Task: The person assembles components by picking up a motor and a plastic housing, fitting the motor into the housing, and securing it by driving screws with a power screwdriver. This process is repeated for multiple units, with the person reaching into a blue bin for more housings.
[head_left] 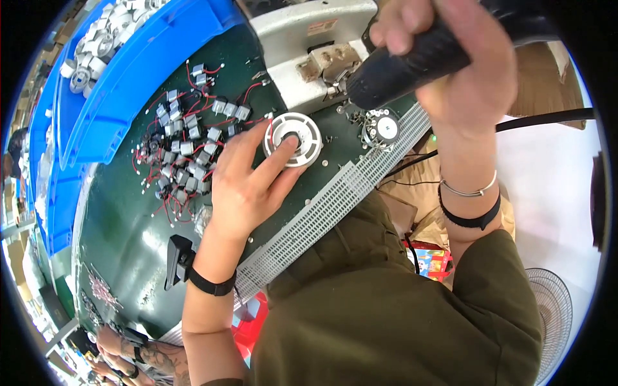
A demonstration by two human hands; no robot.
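My left hand (248, 183) grips a white round plastic housing (313, 143) on the green tabletop. One fingertip presses into its dark centre, and the other fingers and thumb lie around its rim. My right hand (473, 77) is closed around a thick black electric screwdriver (412, 67), raised to the right of the housing. The tool's blunt end points down and left, and no bit can be made out. Left of my left hand lies a heap of small grey motors (187, 148) with red wires.
A grey metal machine base (290, 64) stands behind the housing. Small screws lie around a round dish (386, 128) at right. Blue bins (148, 61) with white plastic parts stand far left. A grey perforated strip (309, 215) edges the table. Another person's tattooed arm (158, 357) shows lower left.
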